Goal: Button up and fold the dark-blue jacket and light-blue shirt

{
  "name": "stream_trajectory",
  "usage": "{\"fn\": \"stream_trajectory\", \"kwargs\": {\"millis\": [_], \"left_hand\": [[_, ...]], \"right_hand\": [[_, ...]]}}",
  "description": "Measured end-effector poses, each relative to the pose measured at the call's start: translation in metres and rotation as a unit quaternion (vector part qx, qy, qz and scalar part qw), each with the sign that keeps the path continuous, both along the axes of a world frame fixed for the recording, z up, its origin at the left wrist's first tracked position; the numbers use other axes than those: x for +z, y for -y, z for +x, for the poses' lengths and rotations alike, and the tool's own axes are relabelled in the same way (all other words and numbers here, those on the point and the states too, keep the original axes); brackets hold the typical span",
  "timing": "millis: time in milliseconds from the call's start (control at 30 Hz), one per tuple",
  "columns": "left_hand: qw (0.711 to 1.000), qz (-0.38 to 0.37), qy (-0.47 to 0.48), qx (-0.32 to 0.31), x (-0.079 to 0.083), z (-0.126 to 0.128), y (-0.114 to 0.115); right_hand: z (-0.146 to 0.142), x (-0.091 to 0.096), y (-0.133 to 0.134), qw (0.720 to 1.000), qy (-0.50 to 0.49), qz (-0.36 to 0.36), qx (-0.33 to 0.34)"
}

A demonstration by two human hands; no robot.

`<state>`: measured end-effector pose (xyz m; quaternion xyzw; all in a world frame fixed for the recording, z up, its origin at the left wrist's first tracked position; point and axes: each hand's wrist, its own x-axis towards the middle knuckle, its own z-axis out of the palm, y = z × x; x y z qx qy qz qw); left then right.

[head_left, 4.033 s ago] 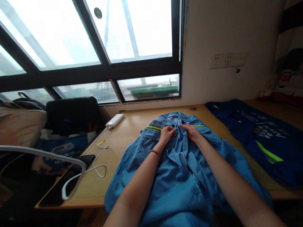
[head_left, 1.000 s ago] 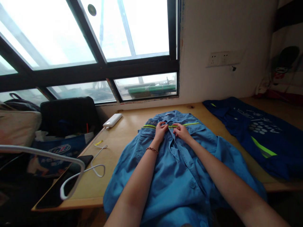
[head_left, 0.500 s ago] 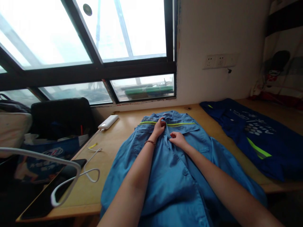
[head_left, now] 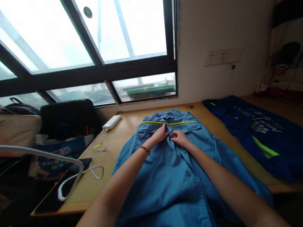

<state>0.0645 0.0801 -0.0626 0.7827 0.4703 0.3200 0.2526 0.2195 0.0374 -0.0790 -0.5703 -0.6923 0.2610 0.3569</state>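
A light blue work shirt (head_left: 156,176) with yellow-green chest stripes lies front up on the wooden table, its collar towards the wall. At the front opening, just below the stripes, my left hand (head_left: 160,133) has its fingers closed on the placket edge. My right hand (head_left: 180,138) pinches the placket's other side close by, thumb and fingers together. The cloth is bunched up between the two hands, and whatever button is there is hidden. Lower down the placket a button (head_left: 187,172) shows. A beaded bracelet circles my left wrist.
A dark blue garment (head_left: 251,126) with white print lies to the right on the table (head_left: 110,160). At left are a white power bank (head_left: 112,122), its cable (head_left: 98,150) and a dark flat panel (head_left: 50,197). A black chair (head_left: 67,118) and blue bag (head_left: 63,157) stand beyond the table's left edge.
My left hand has come down the placket from the stripe, nearer my right hand. My right hand stays at the opening. The view has shifted slightly.
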Motion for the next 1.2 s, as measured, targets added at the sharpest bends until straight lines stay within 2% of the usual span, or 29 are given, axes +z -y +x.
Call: {"fn": "stream_trajectory", "kwargs": {"millis": [100,200,267,400,467,533,600,767,833,967,1067,1200], "left_hand": [[0.993,0.067,-0.097,0.030,0.006,-0.005,0.020],[0.983,0.123,-0.121,0.057,0.001,-0.007,0.040],[0.983,0.122,-0.124,0.063,-0.004,-0.009,0.049],[0.988,0.084,-0.115,0.058,-0.009,-0.011,0.050],[0.991,0.056,-0.102,0.062,-0.008,-0.012,0.046],[0.994,0.029,-0.079,0.064,-0.008,-0.013,0.043],[0.997,0.011,-0.047,0.066,-0.008,-0.013,0.042],[0.994,-0.039,0.085,0.055,-0.006,-0.014,0.044],[0.979,-0.106,0.171,0.041,-0.004,-0.014,0.045],[0.917,-0.241,0.318,0.021,0.000,-0.015,0.047],[0.892,-0.269,0.363,0.023,0.003,-0.017,0.049],[0.886,-0.281,0.367,0.030,0.005,-0.018,0.049]], "right_hand": [[-0.001,0.002,0.003,0.999,-0.030,-0.009,0.006],[0.001,0.006,0.007,0.985,-0.152,-0.071,0.036],[0.003,0.009,0.009,0.956,-0.266,-0.119,0.022],[0.009,0.017,0.008,0.860,-0.462,-0.214,0.006],[0.010,0.020,0.006,0.828,-0.506,-0.241,0.028],[0.009,0.020,0.005,0.817,-0.514,-0.259,0.043],[0.006,0.019,0.007,0.820,-0.501,-0.273,0.052],[-0.002,0.013,0.013,0.854,-0.444,-0.265,0.049],[-0.003,0.011,0.014,0.866,-0.425,-0.260,0.040],[-0.005,0.014,0.016,0.890,-0.395,-0.228,0.002],[-0.006,0.017,0.018,0.896,-0.389,-0.215,-0.005],[-0.008,0.017,0.020,0.892,-0.390,-0.226,0.012]]}}
